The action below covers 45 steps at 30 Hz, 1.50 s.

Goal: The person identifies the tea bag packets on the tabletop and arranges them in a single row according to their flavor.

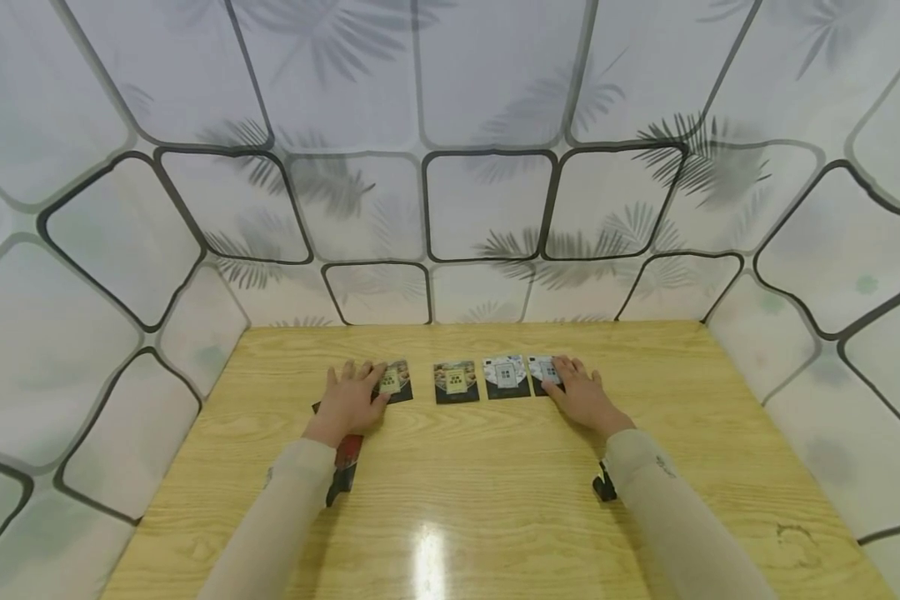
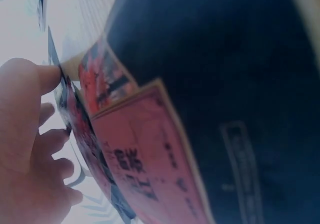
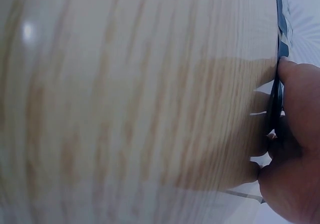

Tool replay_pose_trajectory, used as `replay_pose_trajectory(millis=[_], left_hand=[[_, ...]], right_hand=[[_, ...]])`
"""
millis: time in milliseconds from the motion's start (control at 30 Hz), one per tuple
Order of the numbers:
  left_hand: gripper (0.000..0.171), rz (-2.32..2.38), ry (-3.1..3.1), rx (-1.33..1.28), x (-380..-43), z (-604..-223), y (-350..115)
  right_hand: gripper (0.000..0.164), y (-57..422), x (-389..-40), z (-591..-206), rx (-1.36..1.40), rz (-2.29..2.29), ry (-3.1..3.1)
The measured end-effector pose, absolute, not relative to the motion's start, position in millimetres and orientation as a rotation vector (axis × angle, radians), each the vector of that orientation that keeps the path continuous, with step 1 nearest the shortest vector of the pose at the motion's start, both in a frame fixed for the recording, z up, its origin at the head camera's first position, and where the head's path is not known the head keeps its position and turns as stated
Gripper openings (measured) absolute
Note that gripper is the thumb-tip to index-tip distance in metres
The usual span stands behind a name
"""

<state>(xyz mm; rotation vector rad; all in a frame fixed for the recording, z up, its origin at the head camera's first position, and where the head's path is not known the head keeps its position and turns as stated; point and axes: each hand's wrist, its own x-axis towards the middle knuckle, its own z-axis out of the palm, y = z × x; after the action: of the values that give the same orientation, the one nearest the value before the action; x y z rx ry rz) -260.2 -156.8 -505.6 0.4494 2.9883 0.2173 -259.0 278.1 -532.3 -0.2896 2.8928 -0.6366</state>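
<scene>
My left hand (image 1: 351, 402) lies palm down at the left end of a row of small square packets, fingers spread. Its index finger touches a dark packet with a yellow label (image 1: 392, 382). In the left wrist view, its thumb (image 2: 49, 78) is right at the edge of a packet with red print (image 2: 82, 126). Closer to that camera lies a dark packet with a red label (image 2: 150, 159), partly under my wrist. My right hand (image 1: 587, 402) rests over the rightmost packet, with a white-grey label (image 1: 544, 369), fingers on its top and thumb (image 3: 295, 77) at its near edge.
Between my hands lie another yellow-labelled packet (image 1: 456, 382) and a white-grey one (image 1: 507, 377), side by side. The wood-grain table (image 1: 480, 483) meets patterned fabric walls (image 1: 487, 208) at the back and both sides. A black strap piece (image 1: 603, 483) shows by my right wrist.
</scene>
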Motion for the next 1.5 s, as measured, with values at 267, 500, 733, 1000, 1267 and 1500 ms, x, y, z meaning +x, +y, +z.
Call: replay_pose_trajectory(millis=[267,500,733,1000,1267,1500], left_hand=[[0.062,0.213,2.917,0.467,-256.6,-498.6,-152.0],[0.062,0.233,2.9,0.474,-257.2,-499.9,-145.7],[0.062,0.203,2.901,0.475,-258.0,-502.1,-142.5],[0.061,0.22,2.906,0.478,-256.2,-501.2,-139.9],[0.063,0.234,2.877,0.472,-257.6,-500.4,-136.3],[0.063,0.222,2.852,0.47,-261.4,-502.1,-132.4]], right_hand=[[0.071,279.7,-258.1,-531.7,-0.287,-0.641,2.908],[0.071,280.1,-259.3,-533.9,-0.286,-0.632,2.906],[0.071,279.8,-259.5,-533.3,-0.28,-0.625,2.908],[0.071,278.9,-259.1,-533.0,-0.283,-0.628,2.913],[0.071,277.1,-258.6,-533.8,-0.291,-0.634,2.909],[0.07,276.8,-258.0,-532.8,-0.29,-0.644,2.913]])
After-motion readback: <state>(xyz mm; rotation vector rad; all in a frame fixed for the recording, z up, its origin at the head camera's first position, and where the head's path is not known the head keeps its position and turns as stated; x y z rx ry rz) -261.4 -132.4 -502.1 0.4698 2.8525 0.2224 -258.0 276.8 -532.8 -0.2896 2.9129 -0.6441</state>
